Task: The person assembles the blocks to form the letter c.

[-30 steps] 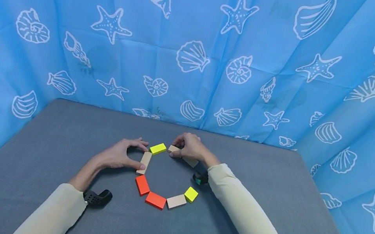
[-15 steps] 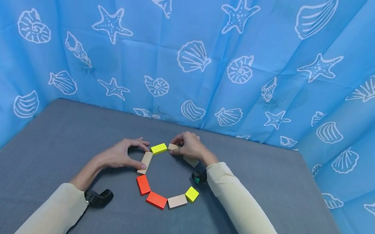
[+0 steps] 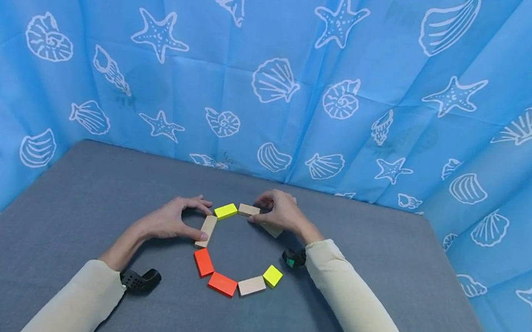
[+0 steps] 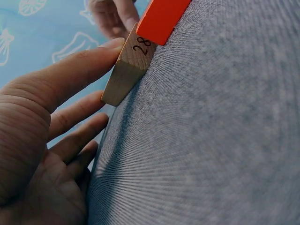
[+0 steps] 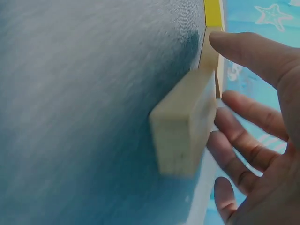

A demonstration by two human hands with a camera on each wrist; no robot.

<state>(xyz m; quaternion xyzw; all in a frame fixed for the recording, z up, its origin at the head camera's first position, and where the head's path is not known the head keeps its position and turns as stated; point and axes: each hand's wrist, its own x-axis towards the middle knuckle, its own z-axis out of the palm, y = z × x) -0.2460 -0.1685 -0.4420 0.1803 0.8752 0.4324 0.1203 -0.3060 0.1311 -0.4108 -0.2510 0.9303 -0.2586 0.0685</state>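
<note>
Wooden blocks lie in a ring on the grey table. My left hand (image 3: 170, 218) pinches a plain wooden block (image 3: 207, 228) at the ring's left side, thumb at its near end, fingers by its far end. The left wrist view shows "28" on this block (image 4: 133, 54). My right hand (image 3: 282, 211) is at the ring's back right, fingers apart, thumb beside a plain block (image 3: 248, 209). Another plain block (image 3: 271, 230) lies partly hidden under that hand; it looms large and blurred in the right wrist view. Between the hands is a yellow block (image 3: 226, 211).
Two orange-red blocks (image 3: 203, 262), a plain block (image 3: 252, 286) and a small yellow block (image 3: 273, 276) form the near side of the ring. A gap separates the small yellow block from the plain one at right. A blue shell-print curtain (image 3: 274, 105) hangs behind the table (image 3: 357, 313).
My right hand first slid the back plain block up to the yellow one, then let it go and moved right. The left hand has kept its place on its block.
</note>
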